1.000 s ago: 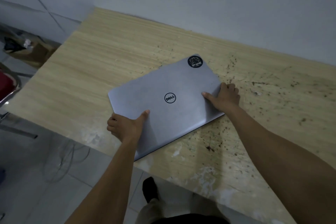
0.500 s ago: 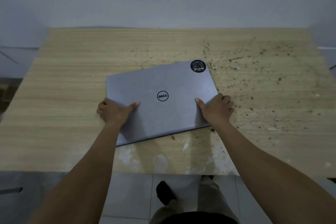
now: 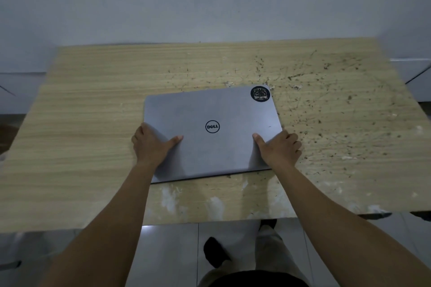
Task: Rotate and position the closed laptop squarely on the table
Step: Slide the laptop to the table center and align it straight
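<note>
laptop (image 3: 217,133): closed, grey lid up, flat on table, roughly mid-table toward near edge; slightly skewed, right side angled a bit farther away than left
logo (image 3: 212,126): round DELL badge, lid centre, reads upright from the camera
sticker (image 3: 260,93): round black, far-right corner of lid
left hand (image 3: 151,144): clamped on laptop's left edge, near corner; thumb flat on lid pointing inward, fingers wrapped over the side, tips hidden
right hand (image 3: 281,147): clamped on laptop's right edge, near corner; thumb on lid, fingers curled down the side
table (image 3: 93,123): light wood grain; dark specks and scratches on right half, white smears along near edge
wall (image 3: 210,0): plain grey, directly behind table
floor (image 3: 168,251): pale tiles under near edge; person's dark shoe (image 3: 215,253) visible
</note>
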